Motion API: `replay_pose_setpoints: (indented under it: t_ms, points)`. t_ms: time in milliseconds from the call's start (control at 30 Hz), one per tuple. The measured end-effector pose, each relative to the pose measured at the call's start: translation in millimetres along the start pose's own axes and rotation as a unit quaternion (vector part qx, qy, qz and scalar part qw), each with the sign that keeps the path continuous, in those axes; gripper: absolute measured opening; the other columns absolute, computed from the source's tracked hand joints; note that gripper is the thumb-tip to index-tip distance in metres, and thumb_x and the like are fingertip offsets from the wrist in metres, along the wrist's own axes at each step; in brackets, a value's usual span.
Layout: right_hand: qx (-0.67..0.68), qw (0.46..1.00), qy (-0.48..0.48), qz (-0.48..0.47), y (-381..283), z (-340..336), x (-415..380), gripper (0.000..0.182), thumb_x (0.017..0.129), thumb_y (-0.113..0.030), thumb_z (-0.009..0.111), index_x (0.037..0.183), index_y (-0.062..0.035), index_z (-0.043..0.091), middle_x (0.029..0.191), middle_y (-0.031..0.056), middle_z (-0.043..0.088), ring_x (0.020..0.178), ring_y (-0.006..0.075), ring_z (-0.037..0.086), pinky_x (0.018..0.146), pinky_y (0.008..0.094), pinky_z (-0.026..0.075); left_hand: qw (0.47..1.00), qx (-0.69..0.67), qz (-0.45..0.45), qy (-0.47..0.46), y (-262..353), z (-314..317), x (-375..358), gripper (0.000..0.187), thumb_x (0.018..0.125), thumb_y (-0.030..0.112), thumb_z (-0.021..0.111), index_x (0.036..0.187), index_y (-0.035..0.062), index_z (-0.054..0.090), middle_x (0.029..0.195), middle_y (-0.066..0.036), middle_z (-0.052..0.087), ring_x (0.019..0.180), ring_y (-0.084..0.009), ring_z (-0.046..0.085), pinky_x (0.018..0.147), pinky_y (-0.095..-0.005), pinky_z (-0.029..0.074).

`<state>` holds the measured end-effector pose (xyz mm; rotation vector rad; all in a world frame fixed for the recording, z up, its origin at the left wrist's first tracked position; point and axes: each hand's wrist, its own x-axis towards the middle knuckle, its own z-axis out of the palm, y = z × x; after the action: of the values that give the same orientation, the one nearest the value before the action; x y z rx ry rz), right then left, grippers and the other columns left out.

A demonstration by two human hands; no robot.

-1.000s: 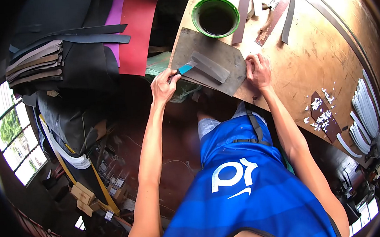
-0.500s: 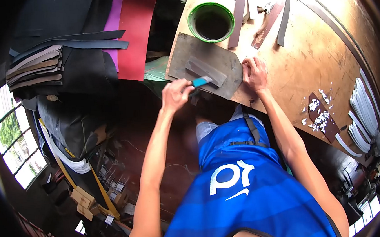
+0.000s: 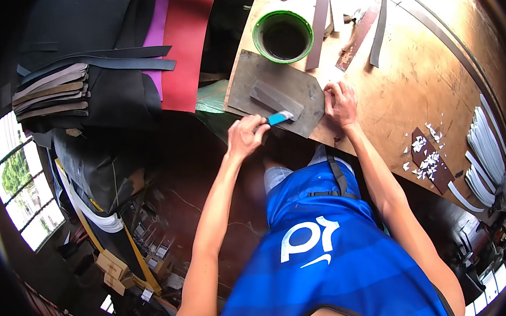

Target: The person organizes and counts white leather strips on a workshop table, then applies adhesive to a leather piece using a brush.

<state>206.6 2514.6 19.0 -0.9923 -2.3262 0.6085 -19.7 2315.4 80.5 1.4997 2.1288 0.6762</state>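
Note:
My left hand (image 3: 245, 136) grips a small brush (image 3: 277, 118) with a blue handle and a pale tip. Its tip touches the near end of short dark strips (image 3: 273, 98), which lie partly over each other on a grey board (image 3: 248, 70) at the table's edge. My right hand (image 3: 341, 103) rests on the wooden table beside the board's right corner. The fingers there are curled in, and whatever may be under them is hidden. Just beyond the board stands a green-rimmed tub (image 3: 283, 36) with dark contents.
Long brown and dark strips (image 3: 318, 24) lie at the back of the table (image 3: 401, 95). White scraps (image 3: 428, 163) and a bundle of white strips (image 3: 486, 136) are on the right. Red sheet material (image 3: 184, 51) and stacked strips (image 3: 55, 92) sit on the left.
My left hand and the brush have moved right and toward me, along the strips to their near end. My right hand stays beside the board; the whole view has shifted slightly.

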Motion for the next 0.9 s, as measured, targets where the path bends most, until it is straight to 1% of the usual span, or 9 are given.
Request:
replay_pose_setpoints:
  t_ms: [100, 167, 300, 433, 500, 600, 733, 833, 900]
  points:
    - [-0.001, 1.0, -0.001, 0.001, -2.0, -4.5, 0.1, 0.013, 0.078, -0.009, 0.067, 0.089, -0.0118, 0.061, 0.082, 0.0058, 0.056, 0.082, 0.0276, 0.056, 0.079, 0.0382, 0.043, 0.999, 0.003, -0.039, 0.016, -21.5, -14.9, 6.5, 0.018, 0.077, 0.017, 0.076, 0.086, 0.0052, 0.066, 0.081, -0.011, 0.069, 0.073, -0.0269, 0.068, 0.063, -0.0353, 0.051]
    - [0.011, 1.0, -0.009, 0.018, -4.0, -4.9, 1.1, 0.014, 0.077, -0.009, 0.067, 0.089, -0.0119, 0.061, 0.082, 0.0059, 0.056, 0.082, 0.0278, 0.056, 0.079, 0.0382, 0.043, 0.989, 0.016, -0.145, 0.023, -31.1, -41.3, 16.0, 0.018, 0.078, 0.017, 0.076, 0.087, 0.0041, 0.066, 0.079, -0.011, 0.069, 0.07, -0.0258, 0.068, 0.063, -0.0334, 0.052]
    - [0.001, 1.0, 0.003, 0.002, -0.5, 0.5, 2.0, 0.014, 0.078, -0.008, 0.067, 0.089, -0.0117, 0.061, 0.082, 0.0062, 0.056, 0.082, 0.0281, 0.056, 0.078, 0.0386, 0.043, 1.0, 0.003, 0.012, -0.003, 3.5, -3.8, 2.8, 0.018, 0.077, 0.018, 0.076, 0.087, 0.0054, 0.067, 0.08, -0.012, 0.068, 0.073, -0.0297, 0.067, 0.066, -0.0369, 0.052]
    - [0.003, 1.0, -0.014, 0.013, -2.2, -3.2, -4.1, 0.015, 0.078, -0.006, 0.066, 0.091, -0.0109, 0.059, 0.083, 0.0054, 0.057, 0.082, 0.0272, 0.057, 0.079, 0.0382, 0.042, 0.992, 0.008, -0.119, 0.039, -28.4, -41.0, 15.6, 0.016, 0.079, 0.016, 0.075, 0.087, 0.0055, 0.067, 0.079, -0.011, 0.069, 0.067, -0.0228, 0.067, 0.063, -0.0352, 0.052]
    - [0.004, 1.0, -0.016, 0.014, -2.2, -4.0, -0.2, 0.015, 0.078, -0.006, 0.066, 0.091, -0.0109, 0.06, 0.083, 0.0053, 0.056, 0.082, 0.0271, 0.057, 0.079, 0.0383, 0.042, 0.993, 0.002, -0.116, 0.037, -22.9, -38.3, 14.0, 0.016, 0.079, 0.017, 0.074, 0.088, 0.006, 0.067, 0.08, -0.011, 0.069, 0.068, -0.023, 0.067, 0.063, -0.0349, 0.051]
    - [0.002, 1.0, 0.003, 0.001, -1.8, -1.5, 1.5, 0.012, 0.079, -0.008, 0.066, 0.089, -0.0117, 0.061, 0.082, 0.0063, 0.055, 0.08, 0.0279, 0.055, 0.078, 0.0388, 0.042, 0.999, 0.02, 0.021, -0.022, 0.9, 1.8, -0.8, 0.016, 0.078, 0.019, 0.074, 0.086, 0.0081, 0.066, 0.078, -0.007, 0.068, 0.071, -0.0285, 0.066, 0.064, -0.038, 0.052]
    - [0.013, 1.0, -0.007, 0.022, -3.9, -4.5, 0.4, 0.013, 0.078, -0.008, 0.066, 0.089, -0.012, 0.061, 0.082, 0.0055, 0.056, 0.079, 0.0275, 0.055, 0.078, 0.0385, 0.042, 0.992, 0.015, -0.116, 0.038, -30.3, -42.7, 16.3, 0.016, 0.078, 0.02, 0.074, 0.086, 0.0082, 0.067, 0.082, -0.007, 0.069, 0.074, -0.0285, 0.068, 0.067, -0.0382, 0.053]
    - [-0.001, 1.0, 0.008, 0.003, -1.4, -1.4, 0.6, 0.012, 0.079, -0.009, 0.066, 0.089, -0.0121, 0.061, 0.082, 0.0054, 0.056, 0.079, 0.0275, 0.056, 0.077, 0.0386, 0.042, 0.996, -0.011, -0.084, 0.018, -8.9, -22.2, 9.0, 0.018, 0.079, 0.018, 0.075, 0.086, 0.0049, 0.065, 0.077, -0.01, 0.067, 0.064, -0.0245, 0.063, 0.061, -0.0332, 0.05]
    - [0.001, 1.0, 0.001, 0.006, -2.8, -2.5, 3.5, 0.012, 0.079, -0.01, 0.066, 0.089, -0.0121, 0.061, 0.083, 0.0054, 0.056, 0.079, 0.0275, 0.056, 0.077, 0.0387, 0.042, 1.0, 0.015, 0.013, -0.005, 1.5, -2.4, 3.0, 0.019, 0.078, 0.019, 0.076, 0.086, 0.0049, 0.066, 0.081, -0.011, 0.068, 0.07, -0.0272, 0.065, 0.064, -0.0336, 0.05]
